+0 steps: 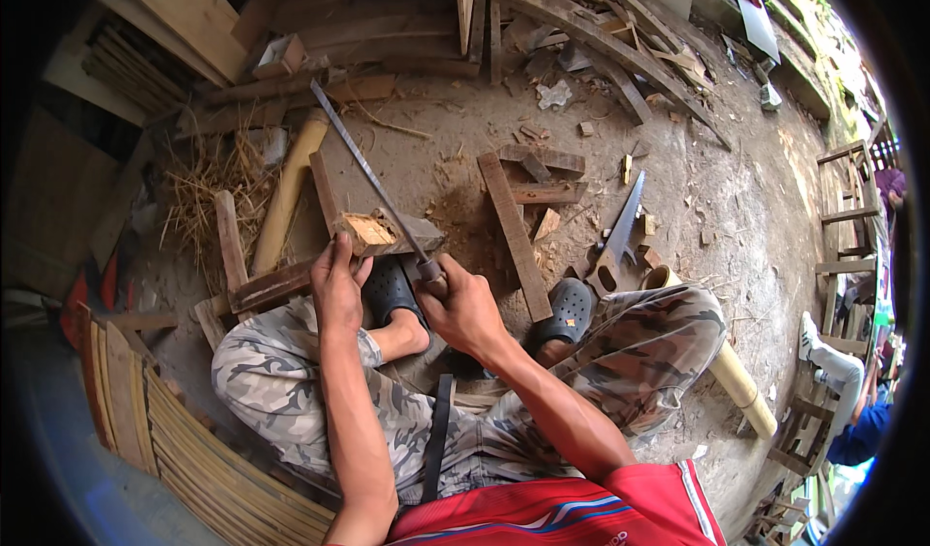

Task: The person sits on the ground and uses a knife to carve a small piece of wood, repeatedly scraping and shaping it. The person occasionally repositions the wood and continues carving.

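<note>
A short wooden piece (370, 229) has a pale, freshly cut face and a greyish side. My left hand (337, 280) grips its lower left end, the thumb up against the cut face. In my right hand (465, 306), closed round the handle, is a machete (360, 163) with a long narrow blade and a dark collar. The blade slants up and to the left, crossing over the wooden piece; whether it touches the wood I cannot tell. Beneath both hands is one of my dark clogs (395, 292).
To the right lie a handsaw (620, 231) and a joined wooden frame (513, 231). A bamboo pole (291, 192) leans at the left beside dry straw (208, 192). Scrap planks (601, 37) are heaped at the back. Bamboo slats (213, 468) stand at lower left; another person (843, 401) sits far right.
</note>
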### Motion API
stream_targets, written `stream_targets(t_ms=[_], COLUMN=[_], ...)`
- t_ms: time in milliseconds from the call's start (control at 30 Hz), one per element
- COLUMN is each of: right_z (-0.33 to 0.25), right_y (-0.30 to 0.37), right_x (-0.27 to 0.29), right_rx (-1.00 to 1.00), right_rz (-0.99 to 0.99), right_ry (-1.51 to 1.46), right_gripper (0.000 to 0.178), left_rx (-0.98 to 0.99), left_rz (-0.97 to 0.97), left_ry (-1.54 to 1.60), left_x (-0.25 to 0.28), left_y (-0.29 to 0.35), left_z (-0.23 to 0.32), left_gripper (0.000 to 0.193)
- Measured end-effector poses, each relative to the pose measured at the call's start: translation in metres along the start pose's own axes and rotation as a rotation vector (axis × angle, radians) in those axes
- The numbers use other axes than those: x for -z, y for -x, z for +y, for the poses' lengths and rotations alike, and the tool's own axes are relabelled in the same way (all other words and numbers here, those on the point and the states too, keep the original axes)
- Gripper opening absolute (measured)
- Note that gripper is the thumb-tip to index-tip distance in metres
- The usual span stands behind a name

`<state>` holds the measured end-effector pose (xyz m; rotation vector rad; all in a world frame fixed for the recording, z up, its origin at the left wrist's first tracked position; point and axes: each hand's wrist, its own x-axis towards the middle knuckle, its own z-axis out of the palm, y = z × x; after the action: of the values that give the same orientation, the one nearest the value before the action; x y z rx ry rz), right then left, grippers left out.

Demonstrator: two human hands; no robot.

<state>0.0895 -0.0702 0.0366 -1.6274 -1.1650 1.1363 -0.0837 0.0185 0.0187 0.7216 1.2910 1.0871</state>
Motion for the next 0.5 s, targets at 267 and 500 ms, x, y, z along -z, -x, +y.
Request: stream_targets(t_ms=[267, 500], right_z=[-0.004, 0.018], right_y=[-0.002, -0.013], right_x=[-0.003, -0.005], right_rx=[-0.021, -0.033], right_rz=[-0.057, -0.134], right_ry=[0.055, 0.115], right_gripper=[0.025, 0.025], left_rx=[0.028, 0.026], left_rz=[-0.019, -0.026], left_ry=[-0.003, -0.058], left_x=[0.000, -0.007], left_y=[0.001, 0.004], left_z=[0.002, 0.006], left_gripper=[0.035, 0.036])
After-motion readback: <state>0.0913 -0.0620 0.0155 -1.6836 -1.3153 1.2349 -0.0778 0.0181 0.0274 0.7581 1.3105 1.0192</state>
